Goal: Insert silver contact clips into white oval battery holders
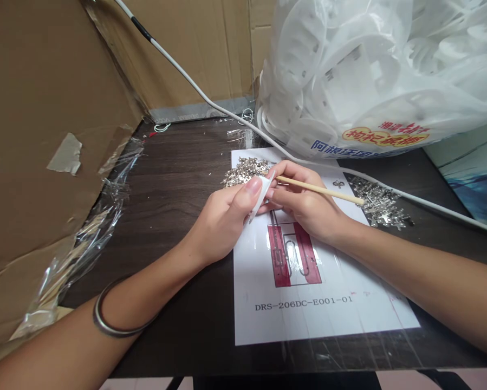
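Note:
Between the thumb and fingers of my left hand [231, 208] is a thin white plastic piece [263, 196], tilted nearly edge-on to me. My right hand [306, 197] closes on a slim wooden stick [322, 189], held like a pen. The stick's far end meets the white piece, though the fingers hide the exact contact. Both hands are close together above a printed sheet [292, 317] with a red and white diagram. Just beyond them lies a heap of small shiny metal parts [247, 169], partly covered by my left hand.
A second pile of metal parts [379, 201] lies right of the sheet. A large clear bag [349, 76] of white plastic pieces stands at the back right. A white cable [194, 84] crosses the dark table [166, 168]. Cardboard [44, 108] walls the left side.

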Demonstrator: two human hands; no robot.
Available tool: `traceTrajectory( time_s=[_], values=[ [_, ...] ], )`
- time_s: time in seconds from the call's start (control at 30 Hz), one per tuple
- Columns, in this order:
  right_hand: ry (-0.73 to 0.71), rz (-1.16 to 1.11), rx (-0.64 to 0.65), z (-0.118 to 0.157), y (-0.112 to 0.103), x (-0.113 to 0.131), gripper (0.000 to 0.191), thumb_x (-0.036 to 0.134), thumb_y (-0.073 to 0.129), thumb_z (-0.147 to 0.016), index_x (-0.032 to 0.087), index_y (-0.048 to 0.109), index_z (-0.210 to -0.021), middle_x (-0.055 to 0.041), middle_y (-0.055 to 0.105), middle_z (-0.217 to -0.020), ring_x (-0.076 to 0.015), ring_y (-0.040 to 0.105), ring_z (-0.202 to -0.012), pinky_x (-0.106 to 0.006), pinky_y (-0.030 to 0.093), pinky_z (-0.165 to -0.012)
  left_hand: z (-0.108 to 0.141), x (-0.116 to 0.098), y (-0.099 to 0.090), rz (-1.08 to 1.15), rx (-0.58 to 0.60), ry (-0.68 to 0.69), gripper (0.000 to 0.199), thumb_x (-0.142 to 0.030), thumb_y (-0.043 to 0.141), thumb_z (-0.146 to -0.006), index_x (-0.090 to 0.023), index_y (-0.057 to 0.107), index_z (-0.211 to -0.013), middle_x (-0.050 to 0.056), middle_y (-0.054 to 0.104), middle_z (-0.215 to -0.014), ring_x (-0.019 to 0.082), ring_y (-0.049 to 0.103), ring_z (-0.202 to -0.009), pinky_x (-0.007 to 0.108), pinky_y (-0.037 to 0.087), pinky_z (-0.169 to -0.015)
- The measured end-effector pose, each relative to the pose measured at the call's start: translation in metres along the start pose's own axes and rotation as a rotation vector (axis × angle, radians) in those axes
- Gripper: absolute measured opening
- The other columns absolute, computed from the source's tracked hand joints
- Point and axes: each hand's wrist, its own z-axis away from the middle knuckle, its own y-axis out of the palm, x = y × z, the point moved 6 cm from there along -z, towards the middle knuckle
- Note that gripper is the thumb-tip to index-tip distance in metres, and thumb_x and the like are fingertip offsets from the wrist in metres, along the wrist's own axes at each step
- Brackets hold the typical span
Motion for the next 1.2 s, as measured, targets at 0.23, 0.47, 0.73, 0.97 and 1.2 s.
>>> traceTrajectory(
  time_s=[0.23,0.47,0.73,0.97,1.2],
  values=[
    [-0.007,-0.05,0.003,0.0,0.0,-0.001,0.032,0.024,0.09,-0.073,0.02,0.06,-0.085,0.0045,0.065,-0.074,-0.0119,0.071,-0.068,-0.031,0.066,-0.076,0.001,0.011,-0.003,0.044,-0.005,-0.027,0.069,-0.075,0.034,-0.1,-0.021,0.043,-0.057,0.0,0.04,-0.05,0.012,0.036,-0.05,0.03,0.028,-0.045],
    [-0.035,-0.059,0.016,0.0,0.0,-0.001,0.035,0.031,0.092,-0.073,0.02,0.061,-0.087,0.0044,0.064,-0.076,-0.0122,0.071,-0.07,-0.03,0.066,-0.074,0.002,0.016,-0.003,0.077,0.004,-0.026,0.068,-0.076,0.033,-0.1,-0.021,0.049,-0.063,-0.001,0.039,-0.049,0.012,0.035,-0.049,0.03,0.027,-0.043],
    [-0.043,-0.076,0.02,0.001,0.001,-0.002,0.033,0.029,0.091,-0.074,0.02,0.062,-0.086,0.0042,0.067,-0.075,-0.0121,0.071,-0.068,-0.029,0.066,-0.073,0.001,0.015,-0.003,0.083,0.007,-0.03,0.069,-0.077,0.033,-0.099,-0.021,0.047,-0.06,-0.001,0.038,-0.049,0.012,0.034,-0.049,0.031,0.028,-0.043],
    [-0.038,-0.06,0.022,0.0,0.0,-0.002,0.033,0.03,0.091,-0.075,0.021,0.061,-0.086,0.0033,0.068,-0.076,-0.0131,0.071,-0.068,-0.03,0.065,-0.073,0.002,0.015,-0.003,0.073,0.011,-0.029,0.069,-0.075,0.032,-0.1,-0.021,0.046,-0.06,0.0,0.038,-0.049,0.012,0.034,-0.05,0.031,0.027,-0.044],
    [-0.04,-0.078,0.028,-0.001,0.0,-0.003,0.03,0.023,0.089,-0.075,0.019,0.062,-0.085,0.0043,0.068,-0.074,-0.012,0.072,-0.066,-0.028,0.065,-0.07,0.001,0.014,-0.002,0.068,0.022,-0.008,0.068,-0.075,0.031,-0.101,-0.021,0.044,-0.06,-0.001,0.038,-0.05,0.012,0.035,-0.05,0.031,0.028,-0.044]
  ],
)
